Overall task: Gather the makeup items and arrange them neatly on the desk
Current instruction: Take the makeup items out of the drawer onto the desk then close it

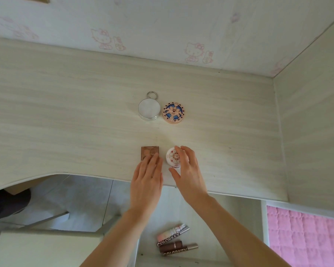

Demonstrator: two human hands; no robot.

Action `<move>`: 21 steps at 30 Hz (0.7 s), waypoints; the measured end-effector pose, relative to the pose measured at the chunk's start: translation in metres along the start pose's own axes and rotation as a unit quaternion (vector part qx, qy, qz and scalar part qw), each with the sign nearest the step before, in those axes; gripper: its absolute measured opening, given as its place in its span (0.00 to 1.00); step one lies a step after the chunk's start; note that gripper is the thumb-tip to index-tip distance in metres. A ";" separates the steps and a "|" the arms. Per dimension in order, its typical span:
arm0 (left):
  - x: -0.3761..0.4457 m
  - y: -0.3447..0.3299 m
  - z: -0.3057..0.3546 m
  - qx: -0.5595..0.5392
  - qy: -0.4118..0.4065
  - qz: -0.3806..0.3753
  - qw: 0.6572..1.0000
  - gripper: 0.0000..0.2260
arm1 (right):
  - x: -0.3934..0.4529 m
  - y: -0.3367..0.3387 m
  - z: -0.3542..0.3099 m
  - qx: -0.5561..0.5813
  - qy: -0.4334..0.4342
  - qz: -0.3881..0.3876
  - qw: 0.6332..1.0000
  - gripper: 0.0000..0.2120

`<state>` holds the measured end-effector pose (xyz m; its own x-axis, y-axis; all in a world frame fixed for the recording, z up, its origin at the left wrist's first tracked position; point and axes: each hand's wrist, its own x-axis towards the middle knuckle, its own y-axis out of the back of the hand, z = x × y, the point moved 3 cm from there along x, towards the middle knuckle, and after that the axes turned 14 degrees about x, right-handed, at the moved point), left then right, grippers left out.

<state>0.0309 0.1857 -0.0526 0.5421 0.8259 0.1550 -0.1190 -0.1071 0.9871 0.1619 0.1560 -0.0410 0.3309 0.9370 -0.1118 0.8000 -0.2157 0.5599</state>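
On the pale wooden desk (66, 112) two round compacts stand side by side: a silver one with a ring (149, 109) and a pink one with a blue pattern (173, 112). Nearer the front edge lies a brown square compact (149, 152); my left hand (147, 180) rests flat on its near end, fingers together. To its right is a small white round case (172, 156). My right hand (187, 170) curves around it, fingers on its right side and thumb at its near edge. Three lip tubes (175, 240) lie on a lower surface below the desk.
A wall with cartoon cat print (162, 26) backs the desk, and a side panel (312, 122) closes its right end. A pink quilt (307, 237) shows at the lower right. A white box (46, 247) and the tiled floor lie at the lower left.
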 end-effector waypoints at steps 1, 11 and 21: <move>0.001 -0.001 -0.001 -0.002 0.003 -0.001 1.000 0.19 | 0.000 -0.001 0.000 0.002 -0.001 0.002 1.000 0.29; 0.039 -0.009 -0.018 -0.034 0.019 0.010 0.999 0.21 | 0.034 -0.005 -0.012 0.032 0.002 0.025 0.999 0.27; 0.068 -0.015 -0.024 -0.042 0.016 0.001 0.999 0.21 | 0.067 -0.006 -0.019 0.006 0.017 0.025 1.000 0.25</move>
<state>0.0495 0.2569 -0.0579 0.5151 0.8433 0.1533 -0.1898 -0.0622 0.9798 0.1699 0.2253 -0.0366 0.3527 0.9341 -0.0557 0.7888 -0.2648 0.5547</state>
